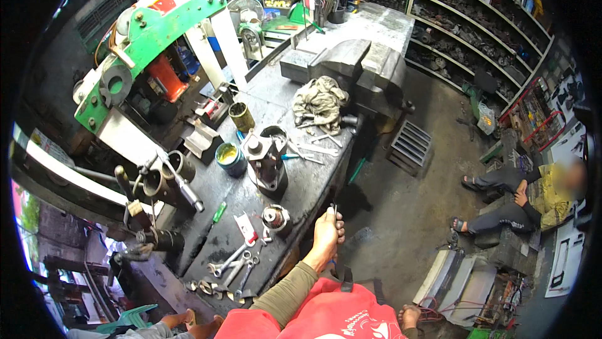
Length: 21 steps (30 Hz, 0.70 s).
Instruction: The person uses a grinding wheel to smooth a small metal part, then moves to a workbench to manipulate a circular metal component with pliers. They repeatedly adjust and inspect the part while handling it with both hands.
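My left hand (326,237), in an olive sleeve, is raised just off the right edge of the workbench (301,192). Its fingers are curled into a fist, with a small, thin metallic tip (335,207) poking out by the thumb; the kind cannot be made out. No right hand is clearly visible. Nearest on the bench stands a round metal part with coppery insides (274,216). Behind it is a taller grey metal housing (263,166). Several wrenches (235,269) lie close to my forearm, beside a red-and-white item (246,229) and a green handle (219,212).
A blue tub with yellow grease (229,156), a brass-coloured can (241,115), loose spanners (316,149) and a crumpled rag (321,102) sit farther back, near a large vise (360,63). A green-and-white frame (169,26) rises at left. A person (520,195) sits at right.
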Tool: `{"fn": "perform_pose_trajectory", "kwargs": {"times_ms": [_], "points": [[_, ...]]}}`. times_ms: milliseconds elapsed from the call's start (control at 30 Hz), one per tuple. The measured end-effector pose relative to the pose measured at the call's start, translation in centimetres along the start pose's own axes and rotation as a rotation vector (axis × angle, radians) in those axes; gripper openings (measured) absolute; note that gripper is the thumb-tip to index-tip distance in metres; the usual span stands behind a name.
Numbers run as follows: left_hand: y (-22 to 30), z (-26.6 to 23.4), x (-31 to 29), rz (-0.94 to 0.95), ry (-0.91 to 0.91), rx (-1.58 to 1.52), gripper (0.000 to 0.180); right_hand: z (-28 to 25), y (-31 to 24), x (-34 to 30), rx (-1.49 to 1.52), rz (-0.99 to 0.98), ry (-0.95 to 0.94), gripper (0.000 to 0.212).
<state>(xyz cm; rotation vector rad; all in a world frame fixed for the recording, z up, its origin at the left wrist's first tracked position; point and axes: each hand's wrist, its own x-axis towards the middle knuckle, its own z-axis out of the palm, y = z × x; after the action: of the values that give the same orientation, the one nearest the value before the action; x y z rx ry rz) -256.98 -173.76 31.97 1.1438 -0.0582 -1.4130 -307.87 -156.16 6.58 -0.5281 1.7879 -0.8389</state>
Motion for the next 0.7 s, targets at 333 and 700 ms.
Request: {"fn": "perform_pose_trajectory", "kwargs": {"times_ms": [333, 700], "points": [[6.3, 0.5, 4.5, 0.145, 0.371, 0.017, 0.046, 23.0, -23.8, 7.9, -0.243, -0.344, -0.285, 0.009], [3.0, -2.5, 14.5, 0.186, 0.886, 0.435, 0.049, 47.9, -45.6, 3.6, -0.678, -1.086, -0.926, 0.014]]}}
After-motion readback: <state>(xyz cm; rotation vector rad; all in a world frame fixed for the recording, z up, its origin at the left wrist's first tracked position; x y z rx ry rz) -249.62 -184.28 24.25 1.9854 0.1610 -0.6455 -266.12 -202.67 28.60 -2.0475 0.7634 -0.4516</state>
